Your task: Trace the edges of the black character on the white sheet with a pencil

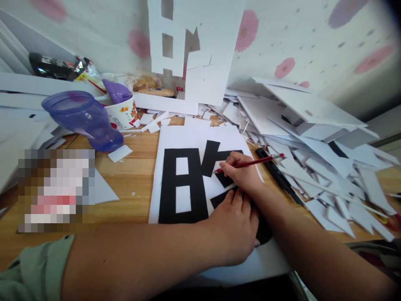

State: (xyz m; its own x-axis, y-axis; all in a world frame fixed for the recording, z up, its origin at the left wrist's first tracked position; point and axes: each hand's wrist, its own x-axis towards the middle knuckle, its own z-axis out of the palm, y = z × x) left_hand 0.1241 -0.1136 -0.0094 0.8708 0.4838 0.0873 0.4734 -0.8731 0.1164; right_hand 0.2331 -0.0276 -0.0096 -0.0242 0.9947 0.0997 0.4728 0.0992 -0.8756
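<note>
A white board (175, 136) lies flat before me, with black cut-out character pieces on it. The left black piece (169, 184) has two rectangular windows showing white beneath. My left hand (234, 228) is spread flat, palm down, over the lower part of the right black piece (230, 151), hiding much of it. In my right hand (239, 169) a red and black pencil (258, 162) is pinched, its tip down at the edge of the black piece. The right wrist crosses just beyond the left fingers.
A black pen-style cutter (277, 173) lies right of the board, beside a heap of white board scraps (338, 188). At the left stand a purple translucent vase (84, 117) and a paper cup (123, 113). A cut-out white sheet (213, 79) leans against the wall.
</note>
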